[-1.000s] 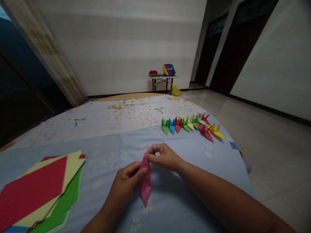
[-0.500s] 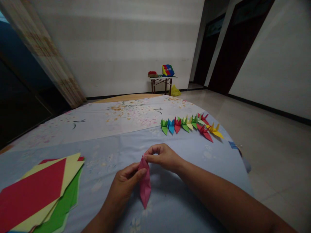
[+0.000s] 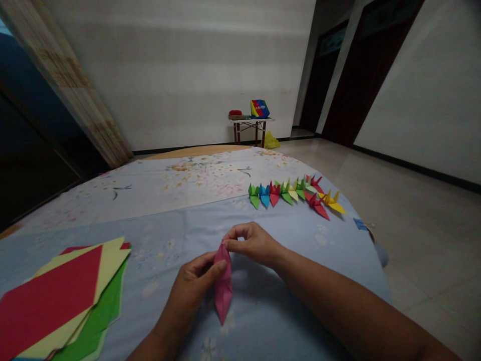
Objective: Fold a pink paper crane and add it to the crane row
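A long, narrow piece of folded pink paper (image 3: 224, 293) hangs between my two hands above the blue part of the tablecloth. Its lower end tapers to a point. My left hand (image 3: 197, 276) pinches it at the upper middle, thumb in front. At the top tip, my right hand (image 3: 251, 243) closes thumb and fingers on the paper, hiding that end. Beyond the hands, to the right, several folded paper cranes (image 3: 274, 193) in green, blue, red, pale yellow and yellow stand close together.
Loose sheets of coloured paper (image 3: 56, 301) lie stacked at the left, red on top with pale yellow and green below. A flowered tablecloth (image 3: 150, 215) covers the round table. Against the far wall stands a small table (image 3: 250, 120) bearing a colourful box (image 3: 259, 109).
The lower point of the pink paper has swung very slightly to the left. Both hands keep their hold in nearly the same place.
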Available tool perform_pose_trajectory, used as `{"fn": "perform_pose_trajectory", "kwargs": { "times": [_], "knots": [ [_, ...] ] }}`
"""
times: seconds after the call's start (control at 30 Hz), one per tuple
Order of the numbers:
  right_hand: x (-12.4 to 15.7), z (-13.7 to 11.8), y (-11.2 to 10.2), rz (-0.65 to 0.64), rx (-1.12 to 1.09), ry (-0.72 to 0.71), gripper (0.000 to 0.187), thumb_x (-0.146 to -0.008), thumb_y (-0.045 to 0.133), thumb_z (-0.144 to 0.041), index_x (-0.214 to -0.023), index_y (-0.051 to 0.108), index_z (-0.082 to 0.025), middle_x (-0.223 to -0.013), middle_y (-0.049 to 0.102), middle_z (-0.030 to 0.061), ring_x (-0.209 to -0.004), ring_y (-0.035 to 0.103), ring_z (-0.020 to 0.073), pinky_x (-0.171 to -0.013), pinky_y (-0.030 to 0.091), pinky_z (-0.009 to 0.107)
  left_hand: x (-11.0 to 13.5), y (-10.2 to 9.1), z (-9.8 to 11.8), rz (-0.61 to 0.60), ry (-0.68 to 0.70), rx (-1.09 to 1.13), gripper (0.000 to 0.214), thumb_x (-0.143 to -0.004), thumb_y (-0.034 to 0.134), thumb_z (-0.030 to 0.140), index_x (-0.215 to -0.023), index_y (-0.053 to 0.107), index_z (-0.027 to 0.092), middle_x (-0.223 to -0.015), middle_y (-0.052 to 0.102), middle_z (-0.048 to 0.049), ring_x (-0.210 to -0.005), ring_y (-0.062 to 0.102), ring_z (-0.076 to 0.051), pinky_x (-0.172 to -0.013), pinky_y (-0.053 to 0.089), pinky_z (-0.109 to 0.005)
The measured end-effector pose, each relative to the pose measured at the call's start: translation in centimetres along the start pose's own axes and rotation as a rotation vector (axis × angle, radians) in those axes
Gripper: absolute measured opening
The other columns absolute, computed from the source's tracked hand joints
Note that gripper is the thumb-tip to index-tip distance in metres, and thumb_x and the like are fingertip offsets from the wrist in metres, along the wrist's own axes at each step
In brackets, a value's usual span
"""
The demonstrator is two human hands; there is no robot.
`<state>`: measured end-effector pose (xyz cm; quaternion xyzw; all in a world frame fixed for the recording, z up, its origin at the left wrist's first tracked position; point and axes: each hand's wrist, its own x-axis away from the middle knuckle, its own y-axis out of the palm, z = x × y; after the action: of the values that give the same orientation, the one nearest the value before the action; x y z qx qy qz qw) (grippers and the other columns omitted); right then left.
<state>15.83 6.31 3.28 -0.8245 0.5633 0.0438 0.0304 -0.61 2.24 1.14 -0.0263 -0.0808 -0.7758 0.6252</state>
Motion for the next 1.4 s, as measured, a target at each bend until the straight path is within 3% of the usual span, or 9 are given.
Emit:
{"fn": "perform_pose_trajectory", "kwargs": {
  "times": [0.23,0.5,0.93,1.07,1.3,1.4],
  "knots": [
    [0.00,0.29,0.54,-0.004,-0.023,-0.005,0.018,-0.066,0.067,-0.032,-0.066,0.065,-0.014,-0.057,0.057,-0.0026,-0.055,0.047,0.0078,-0.058,0.037,0.023,-0.07,0.28,-0.15,0.047,-0.017,0.039,0.029,-0.072,0.068,0.035,-0.096,0.069,0.019,-0.079,0.070,-0.0039,-0.073,0.061,-0.017,-0.070,0.045,-0.026],
    [0.06,0.25,0.81,-0.023,-0.255,0.135,0.028,-0.056,0.075,-0.037,-0.063,0.063,-0.013,-0.060,0.061,-0.0010,-0.057,0.052,0.0092,-0.062,0.039,0.025,-0.05,0.26,0.00,0.051,-0.030,0.063,0.026,-0.070,0.069,0.034,-0.090,0.071,0.018,-0.075,0.069,-0.0026,-0.068,0.059,-0.014,-0.068,0.043,-0.023],
    [0.16,0.40,0.96,-0.007,-0.210,0.076,0.018,-0.065,0.067,-0.032,-0.064,0.063,-0.014,-0.061,0.060,-0.0015,-0.058,0.051,0.0089,-0.063,0.040,0.024,0.15,0.61,0.43,0.061,-0.060,0.096,0.024,-0.067,0.071,0.033,-0.085,0.071,0.018,-0.069,0.068,-0.0011,-0.062,0.057,-0.014,-0.062,0.043,-0.023],
    [0.14,0.66,1.05,0.045,-0.115,0.047,0.022,-0.068,0.065,-0.035,-0.063,0.063,-0.014,-0.060,0.059,-0.0014,-0.059,0.049,0.0089,-0.062,0.039,0.023,0.08,0.55,0.41,0.047,-0.064,0.132,0.020,-0.066,0.072,0.031,-0.082,0.071,0.017,-0.064,0.067,0.0005,-0.059,0.057,-0.013,-0.062,0.043,-0.022],
    [-0.22,0.82,0.85,0.043,-0.187,-0.019,0.038,-0.075,0.056,-0.051,-0.081,0.067,-0.015,-0.072,0.063,0.0026,-0.071,0.055,0.0125,-0.076,0.041,0.028,0.01,0.35,0.47,0.021,-0.098,0.222,0.026,-0.069,0.071,0.029,-0.092,0.069,0.016,-0.074,0.069,-0.0031,-0.066,0.061,-0.015,-0.068,0.046,-0.026],
    [-0.31,0.84,0.69,0.035,-0.189,-0.016,0.039,-0.075,0.057,-0.052,-0.078,0.067,-0.014,-0.070,0.062,0.0023,-0.069,0.053,0.0123,-0.074,0.040,0.028,0.05,0.38,0.47,0.024,-0.118,0.250,0.031,-0.068,0.071,0.031,-0.094,0.068,0.015,-0.074,0.069,-0.0038,-0.062,0.060,-0.014,-0.064,0.046,-0.025]
  ]
}}
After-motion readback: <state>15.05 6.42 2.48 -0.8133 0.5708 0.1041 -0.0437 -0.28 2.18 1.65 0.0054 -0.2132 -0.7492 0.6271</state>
